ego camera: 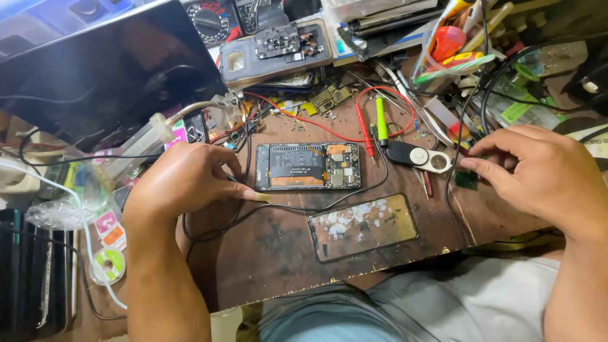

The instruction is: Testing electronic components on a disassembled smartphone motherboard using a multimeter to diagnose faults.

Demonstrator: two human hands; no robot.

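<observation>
The left hand rests on the wooden bench, fingertips pinching a thin tool against the left edge of the opened smartphone. The right hand, fingers loosely curled, touches a small green circuit board beside the black-and-white loupe.

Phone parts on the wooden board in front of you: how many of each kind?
Opened phone body, circuit boards exposed: 1
Detached screen glass, glue residue on it: 1
Phone back cover, at the far edge: 1
Total: 3
</observation>
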